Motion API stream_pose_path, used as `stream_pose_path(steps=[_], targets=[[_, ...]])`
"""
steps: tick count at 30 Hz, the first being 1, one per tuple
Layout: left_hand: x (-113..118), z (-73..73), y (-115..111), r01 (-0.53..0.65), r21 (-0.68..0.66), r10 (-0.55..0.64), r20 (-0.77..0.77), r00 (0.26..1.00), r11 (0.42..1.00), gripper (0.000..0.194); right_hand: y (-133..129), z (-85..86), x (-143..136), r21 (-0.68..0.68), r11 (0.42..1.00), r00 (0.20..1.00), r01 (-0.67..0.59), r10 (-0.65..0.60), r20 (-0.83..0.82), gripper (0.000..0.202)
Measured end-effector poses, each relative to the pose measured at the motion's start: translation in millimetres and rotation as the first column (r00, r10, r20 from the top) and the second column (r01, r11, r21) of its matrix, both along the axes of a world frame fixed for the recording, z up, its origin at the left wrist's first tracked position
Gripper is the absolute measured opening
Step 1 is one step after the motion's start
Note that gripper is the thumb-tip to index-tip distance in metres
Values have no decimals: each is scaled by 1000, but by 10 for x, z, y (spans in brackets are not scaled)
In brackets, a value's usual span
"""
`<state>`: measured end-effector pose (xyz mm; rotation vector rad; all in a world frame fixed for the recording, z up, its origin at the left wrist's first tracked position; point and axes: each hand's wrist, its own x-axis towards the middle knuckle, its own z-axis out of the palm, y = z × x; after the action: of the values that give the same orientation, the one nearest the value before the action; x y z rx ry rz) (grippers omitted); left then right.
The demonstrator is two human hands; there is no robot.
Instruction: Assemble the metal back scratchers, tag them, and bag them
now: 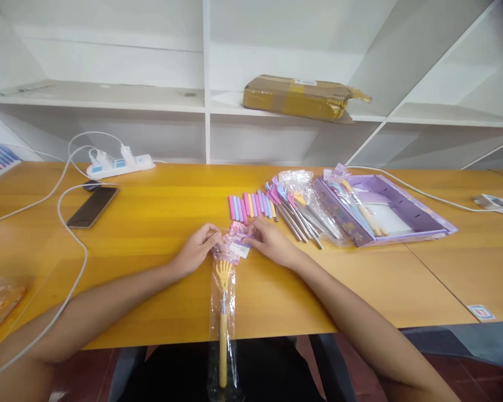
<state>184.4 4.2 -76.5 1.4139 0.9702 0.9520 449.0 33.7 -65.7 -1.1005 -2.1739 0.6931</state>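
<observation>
A yellow back scratcher (223,335) with a hand-shaped head lies inside a clear plastic bag (213,312), its lower end hanging past the table's front edge. My left hand (199,245) pinches the top left of the bag. Between the thumb and fingers of my right hand (272,241) is a pink and purple card (240,247) with a white label, at the bag's mouth. Just beyond my hands, several pastel handle grips (251,205) lie in a row. To their right are several metal back scratchers (295,215) with coloured heads, some in clear bags.
A purple display box (419,223) holding bagged back scratchers stands at the right. On the left lie a phone (93,206), a power strip (121,165) and a white cable (84,268) that runs over my left forearm. A taped carton (297,97) sits on the shelf.
</observation>
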Motion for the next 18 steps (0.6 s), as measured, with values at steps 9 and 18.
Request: stream_pose_path(steps=[9,18], targets=[[34,-40,17,48,38,-47,-34,998,998,36,-256,4,-244,-5,996,919,-85,77,-386,21],[42,-28,29,149,39,-149,-2,989,988,27,-174,-32,-275,154,982,957,109,-62,-285,14]])
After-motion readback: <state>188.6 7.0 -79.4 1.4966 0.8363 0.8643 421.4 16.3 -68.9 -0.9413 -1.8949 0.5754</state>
